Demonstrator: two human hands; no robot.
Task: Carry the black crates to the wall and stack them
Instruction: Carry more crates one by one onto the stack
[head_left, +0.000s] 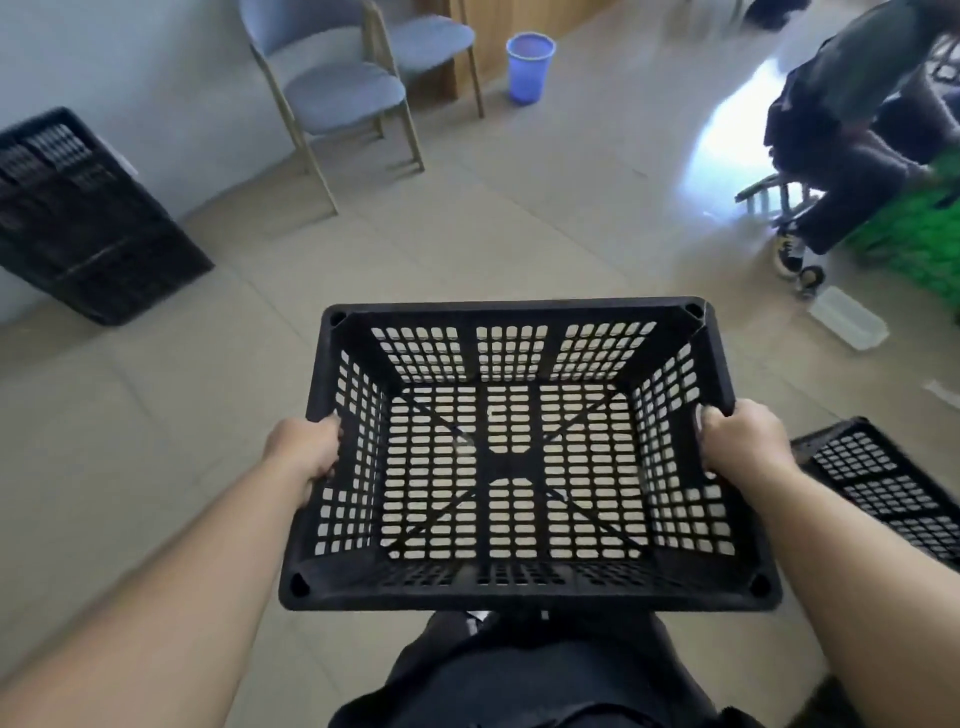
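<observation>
An empty black slotted crate (519, 590) hangs in front of me above the tiled floor, open side up. My left hand (306, 449) grips its left rim and my right hand (740, 439) grips its right rim. A stack of black crates (88, 223) stands against the white wall at the far left. Another black crate (893, 483) lies on the floor at the right edge, partly cut off by the frame.
Two grey chairs (337, 88) stand by the wall ahead, with a blue bucket (530, 65) beyond them. At the right a seated person (852, 135) is beside a green crate (914, 234). A clear plastic box (847, 317) lies on the floor nearby.
</observation>
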